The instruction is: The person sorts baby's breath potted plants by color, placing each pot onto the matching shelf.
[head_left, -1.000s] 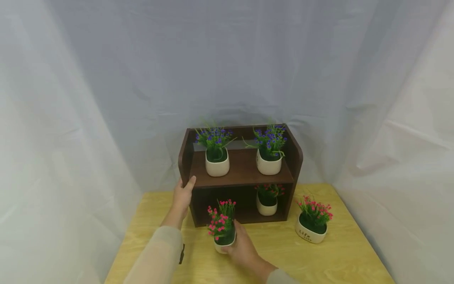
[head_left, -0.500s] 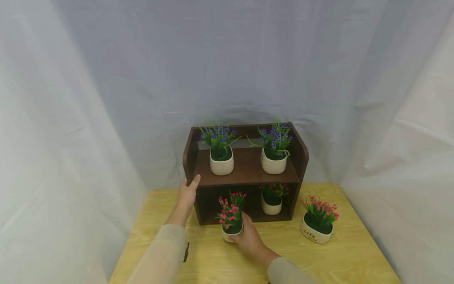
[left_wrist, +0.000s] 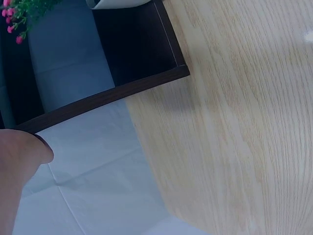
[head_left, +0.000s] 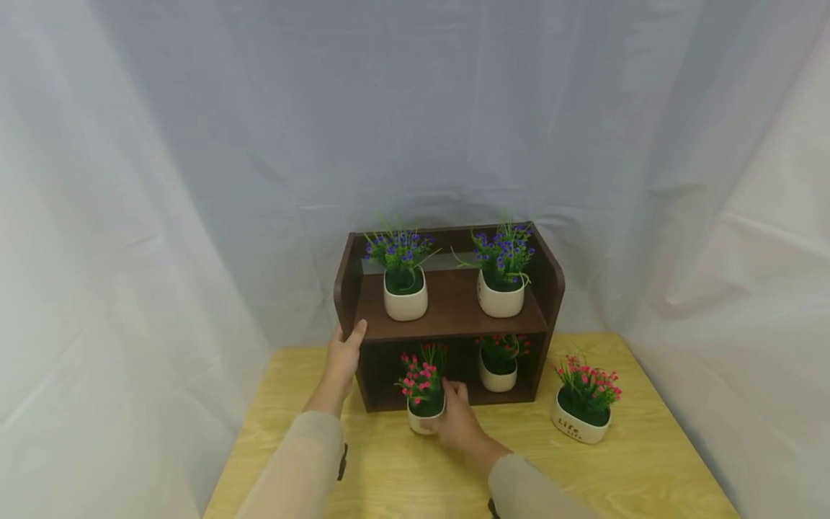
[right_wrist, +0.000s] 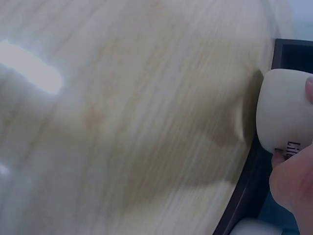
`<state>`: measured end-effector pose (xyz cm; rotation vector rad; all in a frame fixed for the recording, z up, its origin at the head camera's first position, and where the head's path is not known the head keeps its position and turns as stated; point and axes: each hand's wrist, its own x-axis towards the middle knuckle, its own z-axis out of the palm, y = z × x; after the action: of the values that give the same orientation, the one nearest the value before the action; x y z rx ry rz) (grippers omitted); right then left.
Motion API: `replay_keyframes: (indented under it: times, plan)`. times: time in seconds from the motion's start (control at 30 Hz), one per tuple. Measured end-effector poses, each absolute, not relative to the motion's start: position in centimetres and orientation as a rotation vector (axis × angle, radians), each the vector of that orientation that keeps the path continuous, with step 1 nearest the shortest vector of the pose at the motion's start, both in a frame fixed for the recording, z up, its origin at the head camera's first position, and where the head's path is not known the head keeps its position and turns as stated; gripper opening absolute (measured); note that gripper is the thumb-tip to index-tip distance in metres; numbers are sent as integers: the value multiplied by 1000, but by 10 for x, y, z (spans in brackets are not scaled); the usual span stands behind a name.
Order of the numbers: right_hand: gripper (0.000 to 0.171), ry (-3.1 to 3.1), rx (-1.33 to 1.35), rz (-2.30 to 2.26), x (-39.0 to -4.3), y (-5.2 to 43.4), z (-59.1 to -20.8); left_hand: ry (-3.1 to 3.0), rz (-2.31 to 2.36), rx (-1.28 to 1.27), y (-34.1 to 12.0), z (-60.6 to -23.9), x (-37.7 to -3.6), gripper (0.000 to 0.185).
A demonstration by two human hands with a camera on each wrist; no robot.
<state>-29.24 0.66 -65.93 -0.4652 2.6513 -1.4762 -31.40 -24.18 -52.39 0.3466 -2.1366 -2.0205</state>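
1. The person's hands are working apart: the left hand (head_left: 342,358) is gripping the side of the dark shelf (head_left: 447,308), probably steadying it.
2. The right hand (head_left: 459,422) is holding a pink-flowered pot (head_left: 423,408) by its side, perhaps sparing the blooms; this pot is facing the lower compartment (head_left: 384,375), left of centre. I can't tell whether anything is supporting its base.
3. Inside, at right, a red-flowered pot (head_left: 498,378) is standing.
4. Above, the left blue-flowered pot (head_left: 405,303) and right blue-flowered pot (head_left: 501,301) are standing well apart.
5. A lettered pot (head_left: 580,425) is resting on the table (head_left: 389,479).
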Motion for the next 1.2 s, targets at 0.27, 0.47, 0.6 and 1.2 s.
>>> replay_keyframes:
  times: [0.27,0.47,0.6,1.2]
  plan:
    - [104,2785,-446,-1370,-305,1,-658,-2137,-2021,344,-243,-525,-316,75]
    - [101,2834,-406,-1330,-313,-5,-659,-2151,-2019,380,-244,-524,-316,79]
    - [103,2883,-467,-1293,-324,-5,-681,-2143,-2012,371,-243,-524,-316,79]
    - [78,2852,-364,-1271,-323,-14,-645,-2170,-1993,418,-243,-526,-318,76]
